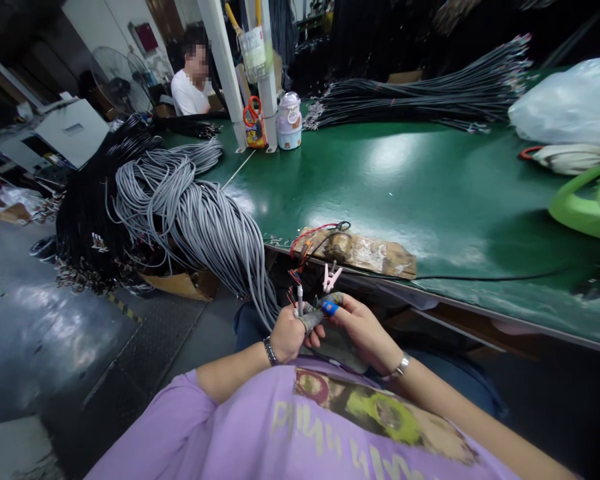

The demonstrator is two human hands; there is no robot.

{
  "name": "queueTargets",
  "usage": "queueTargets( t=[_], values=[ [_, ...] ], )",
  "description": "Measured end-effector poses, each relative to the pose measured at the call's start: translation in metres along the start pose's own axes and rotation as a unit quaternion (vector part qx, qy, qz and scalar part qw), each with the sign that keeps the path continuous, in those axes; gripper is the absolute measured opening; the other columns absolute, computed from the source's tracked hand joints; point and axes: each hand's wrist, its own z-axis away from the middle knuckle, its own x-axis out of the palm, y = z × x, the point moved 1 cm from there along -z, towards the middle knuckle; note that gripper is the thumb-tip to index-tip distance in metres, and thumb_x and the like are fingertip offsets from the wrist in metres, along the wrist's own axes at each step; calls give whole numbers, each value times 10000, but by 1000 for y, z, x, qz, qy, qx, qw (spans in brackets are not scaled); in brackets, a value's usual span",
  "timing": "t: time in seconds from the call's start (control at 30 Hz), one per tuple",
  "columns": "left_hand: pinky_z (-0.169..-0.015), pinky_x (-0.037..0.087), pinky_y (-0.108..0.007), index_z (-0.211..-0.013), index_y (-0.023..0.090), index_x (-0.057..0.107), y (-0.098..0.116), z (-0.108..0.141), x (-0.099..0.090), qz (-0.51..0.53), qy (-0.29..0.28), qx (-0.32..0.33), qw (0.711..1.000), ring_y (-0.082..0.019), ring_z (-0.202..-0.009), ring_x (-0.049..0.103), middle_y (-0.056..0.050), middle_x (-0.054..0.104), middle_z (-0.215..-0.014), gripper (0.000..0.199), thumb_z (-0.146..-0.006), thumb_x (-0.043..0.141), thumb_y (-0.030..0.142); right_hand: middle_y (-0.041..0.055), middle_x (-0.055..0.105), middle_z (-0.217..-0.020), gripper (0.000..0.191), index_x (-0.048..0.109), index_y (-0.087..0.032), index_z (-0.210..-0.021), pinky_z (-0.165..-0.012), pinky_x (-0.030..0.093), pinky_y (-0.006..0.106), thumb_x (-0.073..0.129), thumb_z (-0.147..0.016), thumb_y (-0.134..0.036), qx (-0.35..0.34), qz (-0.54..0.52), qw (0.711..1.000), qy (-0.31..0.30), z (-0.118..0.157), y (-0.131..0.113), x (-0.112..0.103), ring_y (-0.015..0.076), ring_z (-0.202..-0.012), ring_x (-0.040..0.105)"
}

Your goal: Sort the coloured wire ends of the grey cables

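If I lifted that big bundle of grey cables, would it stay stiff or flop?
The grey cables would probably flop, since they bend down past the edge of the green table. Together they look fairly heavy, with so many strands bunched. The loose loops might snag.

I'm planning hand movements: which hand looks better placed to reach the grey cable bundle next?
Probably the left hand: it sits closer to the grey cable bundle than the right hand, though it grips a stripped cable.
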Motion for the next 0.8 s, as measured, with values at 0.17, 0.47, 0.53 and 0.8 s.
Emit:
queueTargets(
  t=[0.17, 0.47, 0.53, 0.8],
  values=[
    [-318, 292, -161, -669, 153, 513, -1, 1, 0, -16, -14, -12, 1000, -63, -328, 470, 19, 578, -498, 423, -671, 689, 538, 10, 648, -737, 405, 583, -188, -887, -609, 435, 275, 793, -614, -401, 12, -47, 998, -39, -2, -6, 0, 136, -613, 569],
    [-331, 289, -169, -628, 144, 520, 0, 2, 0, -20, 0, -6, 1000, -60, -335, 468, 10, 574, -504, 389, -707, 666, 495, 12, 656, -747, 417, 602, -185, -896, -593, 443, 258, 820, -578, -345, 5, -102, 992, 71, -5, 2, 1, 133, -641, 572],
    [-328, 289, -170, -652, 141, 533, -1, 2, -2, -15, -3, -11, 1000, -64, -335, 472, 11, 580, -511, 370, -704, 672, 481, 3, 644, -741, 417, 614, -192, -894, -570, 440, 249, 828, -565, -332, 1, -135, 985, 104, -8, 2, -4, 124, -626, 557],
    [-309, 254, -176, -668, 132, 547, 14, 1, -9, 12, -39, -18, 999, -69, -311, 453, 9, 571, -494, 378, -670, 715, 470, 32, 652, -770, 316, 611, -194, -784, -567, 489, 250, 731, -706, -476, 67, -179, 980, 63, -18, -1, -23, 118, -611, 561]
  ],
)
